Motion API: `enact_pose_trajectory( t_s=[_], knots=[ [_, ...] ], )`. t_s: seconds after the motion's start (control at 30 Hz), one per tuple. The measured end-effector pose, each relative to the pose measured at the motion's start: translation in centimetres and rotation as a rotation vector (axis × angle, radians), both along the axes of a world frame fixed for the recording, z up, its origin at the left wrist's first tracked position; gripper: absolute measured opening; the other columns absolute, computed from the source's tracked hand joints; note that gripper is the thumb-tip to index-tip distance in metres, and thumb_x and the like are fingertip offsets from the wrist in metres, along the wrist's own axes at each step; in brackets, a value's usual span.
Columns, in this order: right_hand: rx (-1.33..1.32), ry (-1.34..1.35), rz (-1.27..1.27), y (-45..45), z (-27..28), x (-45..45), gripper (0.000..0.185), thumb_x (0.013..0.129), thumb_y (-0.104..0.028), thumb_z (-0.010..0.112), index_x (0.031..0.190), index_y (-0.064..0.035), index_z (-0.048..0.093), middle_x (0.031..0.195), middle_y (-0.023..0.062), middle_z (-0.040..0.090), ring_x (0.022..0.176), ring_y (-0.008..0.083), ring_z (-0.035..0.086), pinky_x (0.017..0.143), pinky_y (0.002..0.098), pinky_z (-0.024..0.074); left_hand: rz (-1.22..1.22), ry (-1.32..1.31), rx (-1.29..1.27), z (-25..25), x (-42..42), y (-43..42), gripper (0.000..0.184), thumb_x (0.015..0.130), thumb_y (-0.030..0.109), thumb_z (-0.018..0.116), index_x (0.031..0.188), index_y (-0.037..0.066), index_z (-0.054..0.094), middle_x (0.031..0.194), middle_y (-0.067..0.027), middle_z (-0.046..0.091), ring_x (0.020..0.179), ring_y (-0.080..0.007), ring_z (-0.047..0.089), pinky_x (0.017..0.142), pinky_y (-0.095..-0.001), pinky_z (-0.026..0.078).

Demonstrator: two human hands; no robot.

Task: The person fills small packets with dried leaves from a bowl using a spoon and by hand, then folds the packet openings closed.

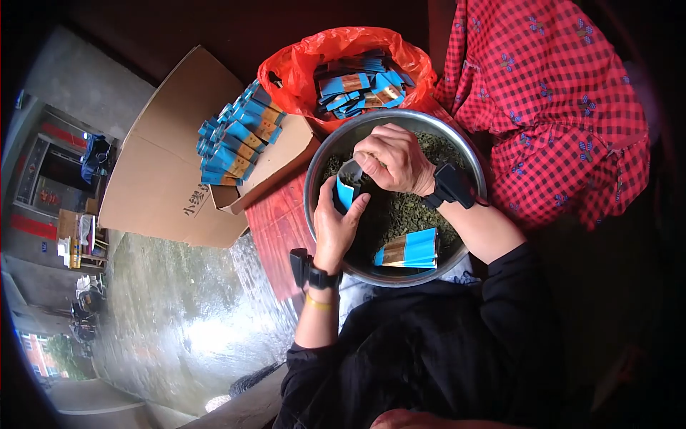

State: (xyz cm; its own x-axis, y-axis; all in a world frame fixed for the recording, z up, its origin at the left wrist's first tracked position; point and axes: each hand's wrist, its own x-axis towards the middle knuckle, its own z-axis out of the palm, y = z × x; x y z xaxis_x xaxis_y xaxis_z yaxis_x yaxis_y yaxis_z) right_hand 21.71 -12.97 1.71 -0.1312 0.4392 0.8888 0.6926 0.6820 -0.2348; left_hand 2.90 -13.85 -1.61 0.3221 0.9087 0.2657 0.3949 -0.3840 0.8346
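Note:
My left hand (pixel 337 227) is wrapped round a small blue packet (pixel 346 191), held upright over the left part of a metal basin (pixel 312 207). Dark leaf bits and a greyish rim show at the packet's open mouth. My right hand (pixel 395 159) is closed in a fist right at that mouth; whether the grey rim belongs to the packet or to a small scoop in my fingers, I cannot tell. Dried green leaves (pixel 404 214) fill the basin. A stack of flat blue and brown packets (pixel 409 249) lies on the leaves near the basin's front rim.
Behind the basin stands a red plastic bag (pixel 293 61) of flat blue packets (pixel 364 82). Several filled-looking blue packets (pixel 239 139) are piled in a cardboard box (pixel 286 159) at left. Red checked cloth (pixel 550 107) hangs at right; a reddish board (pixel 275 236) lies beside the basin.

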Motion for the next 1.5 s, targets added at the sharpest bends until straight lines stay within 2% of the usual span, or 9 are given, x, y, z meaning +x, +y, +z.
enact_pose_trajectory(
  t_s=[0.43, 0.57, 0.67, 0.73, 0.87, 1.0, 1.03, 1.33, 1.5],
  knots=[
    [-0.460, 0.315, -0.070, 1.9, -1.6, 2.4, 0.020, 0.090, -0.024, 0.059, 0.082, -0.0057, 0.062, 0.075, 0.0137, 0.063, 0.069, 0.0316, 0.063, 0.061, 0.0417, 0.0483, 0.024, 0.033, -0.038, 0.2, -0.1, 0.1, 0.061, 0.079, 0.029, 0.078, 0.125, 0.000, 0.050, 0.103, -0.0227, 0.064, 0.097, -0.0347, 0.063, 0.084, -0.0388, 0.049],
    [-0.481, -0.034, -0.116, 1.9, -2.2, 3.3, 0.024, 0.084, -0.028, 0.066, 0.078, -0.0051, 0.063, 0.081, 0.0124, 0.063, 0.080, 0.0315, 0.062, 0.072, 0.0436, 0.0476, 0.016, -0.017, 0.028, 0.3, 0.0, 0.0, 0.056, 0.080, 0.022, 0.077, 0.123, -0.004, 0.051, 0.101, -0.0123, 0.063, 0.089, -0.0177, 0.059, 0.082, -0.0304, 0.048],
    [-0.545, 0.062, 0.169, 1.4, -1.3, 1.8, 0.025, 0.083, -0.029, 0.067, 0.082, -0.0043, 0.064, 0.085, 0.0112, 0.064, 0.084, 0.0304, 0.062, 0.074, 0.0406, 0.0485, 0.014, -0.026, 0.007, 0.0, -0.1, 0.1, 0.059, 0.080, 0.021, 0.078, 0.126, -0.004, 0.049, 0.106, -0.0139, 0.062, 0.094, -0.0205, 0.059, 0.085, -0.0321, 0.048],
    [-0.751, 0.152, 0.426, 0.5, -0.4, 0.7, 0.031, 0.083, -0.033, 0.068, 0.090, -0.0033, 0.065, 0.086, 0.0119, 0.065, 0.084, 0.0289, 0.064, 0.076, 0.0368, 0.0497, 0.034, -0.034, 0.074, -0.3, -0.2, 0.2, 0.067, 0.077, 0.024, 0.079, 0.129, -0.002, 0.046, 0.116, -0.0233, 0.059, 0.107, -0.0356, 0.060, 0.090, -0.0389, 0.047],
    [-0.889, -0.051, 0.306, -0.9, -0.4, -0.6, 0.034, 0.077, -0.031, 0.066, 0.096, -0.0021, 0.063, 0.085, 0.0186, 0.067, 0.078, 0.0340, 0.066, 0.071, 0.0402, 0.0511, -0.010, 0.056, 0.166, -0.8, -0.3, 0.6, 0.073, 0.076, 0.017, 0.076, 0.136, -0.001, 0.039, 0.124, -0.0246, 0.054, 0.112, -0.0389, 0.057, 0.094, -0.0415, 0.046],
    [-0.862, -0.027, 0.231, -0.5, -0.4, -0.1, 0.023, 0.076, -0.016, 0.061, 0.092, 0.0006, 0.063, 0.084, 0.0188, 0.066, 0.079, 0.0342, 0.066, 0.070, 0.0415, 0.0501, -0.119, -0.280, -0.336, 0.9, 0.0, -0.2, 0.067, 0.082, 0.010, 0.071, 0.139, -0.001, 0.036, 0.124, -0.0168, 0.055, 0.109, -0.0222, 0.058, 0.091, -0.0325, 0.048],
    [-0.821, 0.009, 0.228, -0.2, -0.4, 0.1, 0.021, 0.075, -0.013, 0.060, 0.090, 0.0008, 0.062, 0.084, 0.0177, 0.066, 0.078, 0.0328, 0.066, 0.069, 0.0413, 0.0499, -0.148, -0.328, -0.221, -0.2, -0.3, 0.3, 0.062, 0.086, 0.007, 0.066, 0.139, -0.001, 0.036, 0.122, -0.0128, 0.054, 0.105, -0.0146, 0.056, 0.087, -0.0280, 0.048],
    [-0.804, 0.058, 0.355, -0.6, 0.0, -0.2, 0.024, 0.077, -0.019, 0.063, 0.091, 0.0000, 0.062, 0.081, 0.0154, 0.066, 0.075, 0.0288, 0.065, 0.070, 0.0368, 0.0497, -0.037, -0.500, -0.410, 0.1, -0.8, 0.6, 0.021, 0.096, 0.020, 0.059, 0.102, 0.001, 0.067, 0.078, 0.0047, 0.062, 0.066, -0.0026, 0.051, 0.059, -0.0188, 0.042],
    [-1.018, 0.040, 0.640, 0.1, -0.7, 0.6, 0.030, 0.081, -0.029, 0.068, 0.087, -0.0005, 0.062, 0.073, 0.0123, 0.064, 0.066, 0.0214, 0.060, 0.066, 0.0362, 0.0482, -0.061, -0.421, -0.377, -0.8, -0.9, 0.7, 0.021, 0.097, 0.020, 0.058, 0.098, 0.002, 0.068, 0.078, 0.0046, 0.062, 0.067, -0.0018, 0.051, 0.058, -0.0186, 0.042]
  ],
)
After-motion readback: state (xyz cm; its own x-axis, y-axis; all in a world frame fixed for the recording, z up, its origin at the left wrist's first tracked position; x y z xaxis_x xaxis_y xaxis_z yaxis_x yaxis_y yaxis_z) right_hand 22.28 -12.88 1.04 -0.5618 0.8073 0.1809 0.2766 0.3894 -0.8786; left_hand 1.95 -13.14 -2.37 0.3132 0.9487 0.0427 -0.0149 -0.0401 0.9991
